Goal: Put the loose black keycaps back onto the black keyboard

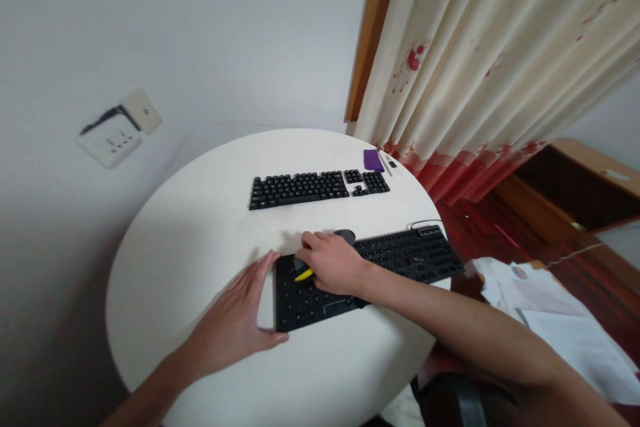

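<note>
A black keyboard base [420, 259] with its keycaps off lies tilted across the front of the round white table. My left hand [235, 317] spans its left end, fingertips at the upper corner and thumb at the lower one, holding it by the edges. Over the left part of the base, my right hand [335, 263] is closed around a dark tool with a yellow tip [303, 275]. The tool's dark rounded end [345, 235] sticks out beyond the hand; its middle is hidden by my fingers. The yellow tip points down at the bare key stems.
Black keycaps [305, 188] lie in keyboard order farther back on the white table [165, 267]. A purple cloth [373, 160] and a small white-and-black item [391, 164] rest near the far right edge. Papers [565, 327] lie at the right. A cable [425, 221] leaves the base.
</note>
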`<state>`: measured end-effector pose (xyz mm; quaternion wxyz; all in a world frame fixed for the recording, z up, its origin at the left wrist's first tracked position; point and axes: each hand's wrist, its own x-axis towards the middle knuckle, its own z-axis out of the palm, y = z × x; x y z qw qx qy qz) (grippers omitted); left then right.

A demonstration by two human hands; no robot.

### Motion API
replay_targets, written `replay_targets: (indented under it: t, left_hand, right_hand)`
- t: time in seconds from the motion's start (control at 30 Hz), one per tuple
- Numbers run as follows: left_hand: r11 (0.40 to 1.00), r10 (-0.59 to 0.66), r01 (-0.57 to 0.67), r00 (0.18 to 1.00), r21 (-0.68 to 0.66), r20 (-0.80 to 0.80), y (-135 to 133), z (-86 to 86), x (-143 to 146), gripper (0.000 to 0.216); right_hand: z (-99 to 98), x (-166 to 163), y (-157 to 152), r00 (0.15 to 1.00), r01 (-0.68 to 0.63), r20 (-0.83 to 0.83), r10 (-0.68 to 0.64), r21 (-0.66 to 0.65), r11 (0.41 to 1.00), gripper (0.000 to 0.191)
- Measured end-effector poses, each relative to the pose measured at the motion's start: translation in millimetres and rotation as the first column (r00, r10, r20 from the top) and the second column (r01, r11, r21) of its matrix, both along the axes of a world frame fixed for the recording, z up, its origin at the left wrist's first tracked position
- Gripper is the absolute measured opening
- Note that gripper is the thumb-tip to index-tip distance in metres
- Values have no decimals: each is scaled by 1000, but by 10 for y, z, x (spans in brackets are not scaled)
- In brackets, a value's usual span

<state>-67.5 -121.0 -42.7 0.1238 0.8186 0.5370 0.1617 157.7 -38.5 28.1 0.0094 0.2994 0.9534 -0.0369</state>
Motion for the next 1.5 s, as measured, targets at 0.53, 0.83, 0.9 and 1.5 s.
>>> replay_targets:
  t: [0.53, 0.83, 0.9, 1.5]
  left_hand:
    - [1000, -2, 2, 1000, -11, 0, 5, 18, 0, 117]
    - [1000, -1, 1, 1000, -6, 5, 10, 15, -4, 118]
    - [1000, -1, 1, 1000, -1, 9, 12, 18, 0, 117]
    - [1000, 8, -8, 1000, -1, -25, 73, -57, -40, 115]
  right_hand:
    - [17, 1212, 206, 884, 462, 95, -457, -42, 886, 22]
    - [38, 2047, 301, 765, 616, 170, -621, 84, 783, 27]
    - [33, 2160, 314, 741, 649, 166, -651, 71, 757, 27]
    - [132, 2372, -148, 717, 697, -79, -693, 57, 715, 34]
